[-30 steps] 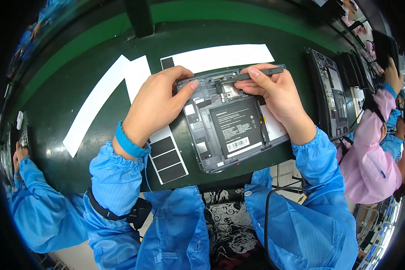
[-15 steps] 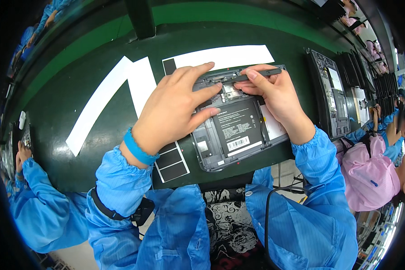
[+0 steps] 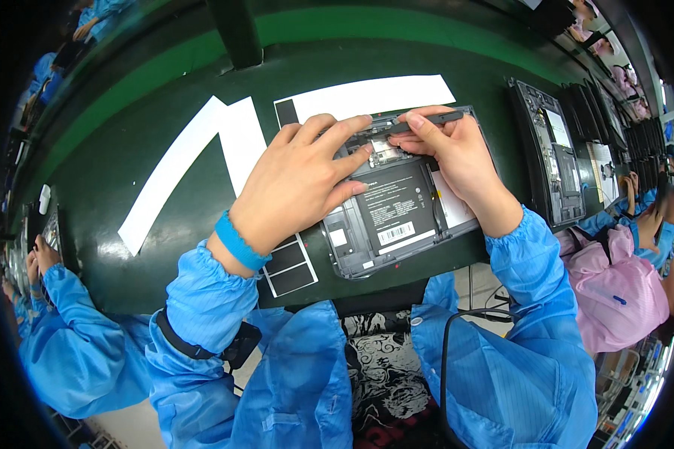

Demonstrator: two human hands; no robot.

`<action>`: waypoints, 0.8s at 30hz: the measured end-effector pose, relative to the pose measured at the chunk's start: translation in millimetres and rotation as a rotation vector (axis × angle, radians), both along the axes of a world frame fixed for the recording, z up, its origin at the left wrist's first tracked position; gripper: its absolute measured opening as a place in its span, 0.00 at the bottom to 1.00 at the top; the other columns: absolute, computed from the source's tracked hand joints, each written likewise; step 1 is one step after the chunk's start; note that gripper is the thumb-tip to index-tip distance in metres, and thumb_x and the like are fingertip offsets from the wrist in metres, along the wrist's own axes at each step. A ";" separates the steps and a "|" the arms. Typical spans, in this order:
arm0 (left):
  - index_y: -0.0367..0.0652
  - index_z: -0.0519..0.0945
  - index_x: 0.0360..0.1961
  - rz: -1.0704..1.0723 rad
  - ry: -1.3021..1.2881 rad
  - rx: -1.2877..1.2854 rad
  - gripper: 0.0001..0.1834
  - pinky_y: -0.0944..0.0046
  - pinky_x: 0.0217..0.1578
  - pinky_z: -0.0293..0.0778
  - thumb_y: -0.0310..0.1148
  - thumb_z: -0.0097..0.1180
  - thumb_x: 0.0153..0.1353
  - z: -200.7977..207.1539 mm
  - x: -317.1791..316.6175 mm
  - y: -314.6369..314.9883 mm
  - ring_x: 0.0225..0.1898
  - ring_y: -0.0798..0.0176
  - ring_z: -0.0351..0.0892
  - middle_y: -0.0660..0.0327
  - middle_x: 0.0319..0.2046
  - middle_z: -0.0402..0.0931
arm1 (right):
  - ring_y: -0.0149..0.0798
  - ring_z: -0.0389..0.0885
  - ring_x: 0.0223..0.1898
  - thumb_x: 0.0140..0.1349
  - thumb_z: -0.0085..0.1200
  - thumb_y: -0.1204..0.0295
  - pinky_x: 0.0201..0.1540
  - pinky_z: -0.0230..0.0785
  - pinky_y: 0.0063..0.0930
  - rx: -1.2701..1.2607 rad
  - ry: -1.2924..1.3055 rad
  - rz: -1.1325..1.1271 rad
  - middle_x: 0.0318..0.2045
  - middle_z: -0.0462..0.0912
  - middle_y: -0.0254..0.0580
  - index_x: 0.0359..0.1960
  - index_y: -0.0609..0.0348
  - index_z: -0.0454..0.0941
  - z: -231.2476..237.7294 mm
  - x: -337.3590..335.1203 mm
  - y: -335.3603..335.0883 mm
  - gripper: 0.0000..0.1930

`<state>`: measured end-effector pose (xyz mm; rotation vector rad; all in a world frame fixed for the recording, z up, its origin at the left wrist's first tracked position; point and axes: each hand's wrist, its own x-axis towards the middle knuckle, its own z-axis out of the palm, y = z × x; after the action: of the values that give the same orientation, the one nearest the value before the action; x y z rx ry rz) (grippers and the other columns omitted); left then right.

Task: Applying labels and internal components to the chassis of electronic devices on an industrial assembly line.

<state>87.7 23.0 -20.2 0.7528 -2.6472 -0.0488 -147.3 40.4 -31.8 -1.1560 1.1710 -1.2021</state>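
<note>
On the dark green worktop (image 3: 127, 172) lies an opened tablet (image 3: 397, 217), thin, rigid, fragile inside. Left hand (image 3: 296, 187) presses flat, fingers spread; right hand (image 3: 457, 157) pinches a slim black strip (image 3: 427, 120) at its top edge. Likely best held by the frame.

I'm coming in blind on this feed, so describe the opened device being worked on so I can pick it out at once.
On the dark green bench, look just below the long white paper strip. The opened tablet-like device lies there under the left hand and right hand. Unlike the opened device to the right, it shows a large black battery with a white label.
</note>
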 end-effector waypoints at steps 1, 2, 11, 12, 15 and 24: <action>0.47 0.82 0.48 -0.012 0.010 0.010 0.20 0.57 0.51 0.69 0.40 0.62 0.54 -1.0 0.2 -0.9 0.54 0.52 0.68 0.62 0.60 0.68 | 0.40 0.85 0.40 0.66 0.53 0.73 0.46 0.79 0.25 -0.001 0.000 0.002 0.37 0.82 0.53 0.43 0.75 0.75 -0.7 -0.3 -0.2 0.13; 0.47 0.82 0.49 -0.026 0.019 0.019 0.20 0.56 0.51 0.69 0.40 0.62 0.54 -1.9 0.2 -2.0 0.54 0.52 0.68 0.62 0.60 0.67 | 0.40 0.85 0.40 0.66 0.53 0.73 0.46 0.79 0.25 -0.007 -0.004 0.002 0.37 0.82 0.53 0.43 0.75 0.75 -0.4 -0.2 -0.2 0.13; 0.49 0.79 0.53 -0.021 0.110 0.094 0.23 0.54 0.56 0.66 0.40 0.61 0.55 -8.6 1.7 -5.1 0.55 0.49 0.67 0.56 0.63 0.65 | 0.43 0.85 0.41 0.67 0.52 0.70 0.46 0.80 0.28 -0.016 -0.091 -0.026 0.38 0.81 0.54 0.43 0.75 0.75 -1.5 -4.0 -1.3 0.14; 0.49 0.79 0.53 -0.021 0.104 0.087 0.23 0.54 0.56 0.66 0.40 0.61 0.55 -9.2 1.8 -4.8 0.55 0.49 0.67 0.56 0.63 0.65 | 0.43 0.85 0.41 0.67 0.53 0.69 0.45 0.80 0.28 -0.006 -0.126 -0.038 0.37 0.81 0.54 0.42 0.74 0.75 -1.4 -4.4 -1.2 0.15; 0.51 0.79 0.55 0.024 0.061 0.016 0.24 0.50 0.57 0.64 0.43 0.59 0.56 -8.1 1.7 -2.8 0.58 0.47 0.65 0.56 0.64 0.64 | 0.42 0.85 0.38 0.66 0.53 0.67 0.43 0.80 0.27 0.003 -0.188 -0.059 0.36 0.81 0.54 0.40 0.73 0.75 -1.7 -6.1 -1.2 0.15; 0.44 0.72 0.60 0.145 0.376 0.232 0.25 0.53 0.64 0.59 0.33 0.56 0.61 22.0 55.4 38.0 0.64 0.45 0.62 0.47 0.65 0.61 | 0.27 0.77 0.23 0.68 0.51 0.64 0.25 0.67 0.17 -0.014 -0.230 -0.038 0.26 0.81 0.40 0.39 0.67 0.76 -11.3 -16.6 -10.2 0.14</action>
<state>143.1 61.0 1.8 0.9086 -2.2467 -0.4219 -163.9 30.2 -43.0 -0.9797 1.0149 -1.3357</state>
